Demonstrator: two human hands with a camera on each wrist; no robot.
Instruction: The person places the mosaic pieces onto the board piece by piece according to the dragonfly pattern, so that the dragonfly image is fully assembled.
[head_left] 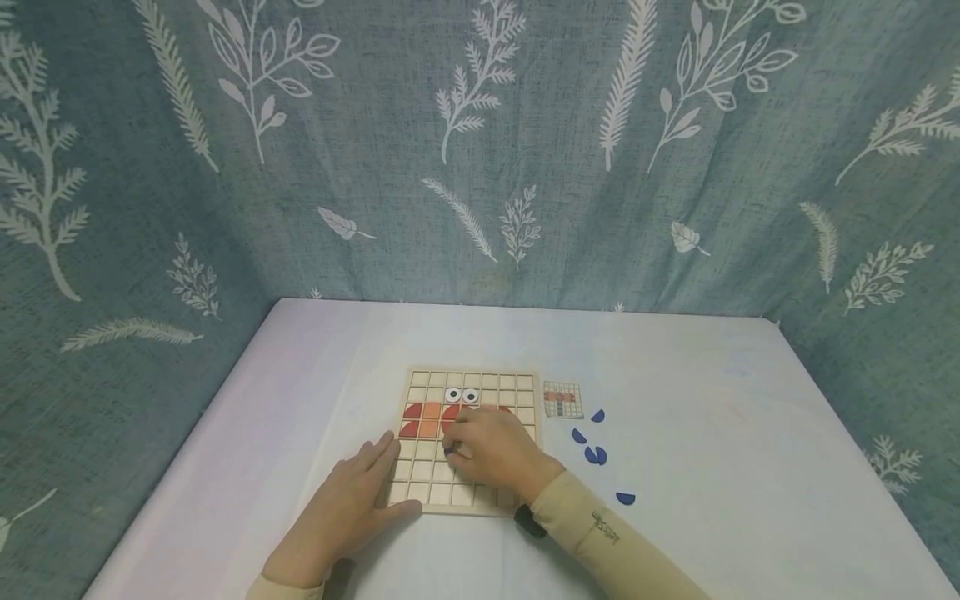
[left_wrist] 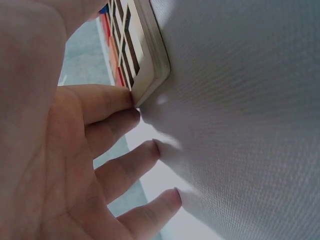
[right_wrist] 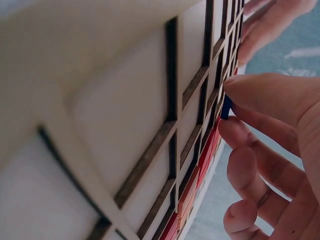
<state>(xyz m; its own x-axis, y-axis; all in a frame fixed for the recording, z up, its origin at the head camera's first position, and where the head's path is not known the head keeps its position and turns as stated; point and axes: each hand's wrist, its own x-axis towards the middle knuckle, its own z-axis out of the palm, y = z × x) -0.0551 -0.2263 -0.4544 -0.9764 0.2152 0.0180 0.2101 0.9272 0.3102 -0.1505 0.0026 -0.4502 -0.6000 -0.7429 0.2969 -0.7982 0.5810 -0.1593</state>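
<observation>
A wooden grid board (head_left: 420, 472) lies flat on the table. Red pieces (head_left: 409, 428), orange pieces (head_left: 430, 419) and two round eye pieces (head_left: 461, 395) sit in its cells. Between thumb and fingertips, my right hand (head_left: 491, 446) pinches a small dark blue piece (right_wrist: 226, 107) over the middle of the grid, covering part of the red and orange rows. My left hand (head_left: 348, 504) spreads along the board's left side and near corner; in the left wrist view its straight index finger (left_wrist: 107, 102) touches the board's edge, the other fingertips on the tablecloth.
Right of the board lies a small pattern card (head_left: 562, 400) showing a gridded picture. Several blue half-round pieces (head_left: 626, 498) are scattered on the white tablecloth (head_left: 720, 433) past the card. A grey-green leaf-print curtain (head_left: 390, 225) stands behind and at both sides.
</observation>
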